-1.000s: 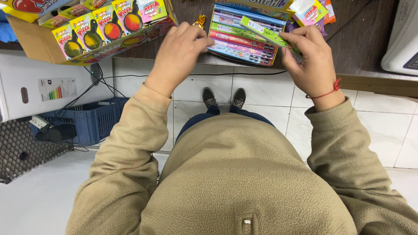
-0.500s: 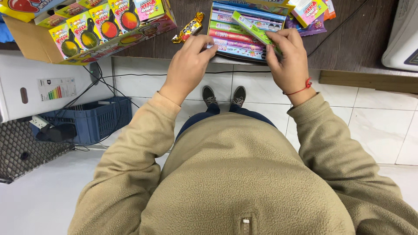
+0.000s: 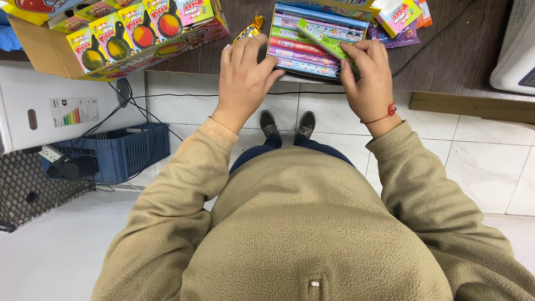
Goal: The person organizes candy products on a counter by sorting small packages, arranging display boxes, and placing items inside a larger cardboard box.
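Dark wooden table [image 3: 457, 61]: display box of candy sticks [image 3: 312, 42] nearly full at its edge, left hand [image 3: 245, 78] steadying it open-fingered, right hand [image 3: 368, 75] pinching green stick [image 3: 323, 38], not yet seated.

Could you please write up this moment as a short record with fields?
left hand: rests on the near left edge of the candy tray, fingers bent
right hand: fingers pinch a green bar lying slantwise over the tray
tray contents: long wrapped bars in rows, blue, green, red, pink
beside left hand: gold-wrapped candy on the dark counter
far left: cardboard box of bright small packs
floor: blue crate, white tiles
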